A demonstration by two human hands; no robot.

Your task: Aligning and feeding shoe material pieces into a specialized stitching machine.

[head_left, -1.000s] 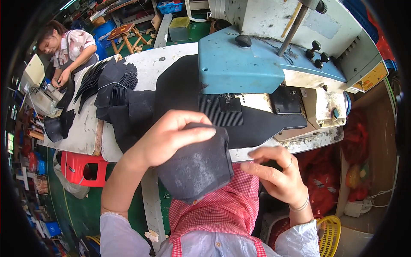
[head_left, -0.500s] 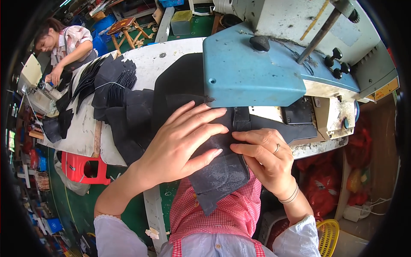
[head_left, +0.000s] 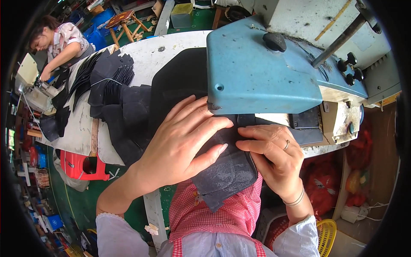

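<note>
A black, flexible cut piece [head_left: 227, 171] lies under the blue machine head [head_left: 261, 73], and its lower end hangs over the table's near edge toward my apron. My left hand [head_left: 180, 141] rests on the piece with fingers spread, the fingertips close to the machine's lower left corner. The thumb and fingers of my right hand [head_left: 274, 154] pinch the piece's right edge, just below the machine head. Where the piece meets the machine's working parts is mostly hidden by the blue cover and my fingers.
Bundled black cut pieces [head_left: 112, 79] lie on the white table [head_left: 171, 43] at left. A co-worker [head_left: 64, 45] sits at another machine, far left. A red stool [head_left: 83, 166] stands below the table. A yellow basket [head_left: 327, 235] sits at lower right.
The view has shifted a little, so the machine appears lower and farther right. My right hand keeps its pinch on the piece's edge, and the ridged part by my fingers is now mostly covered.
</note>
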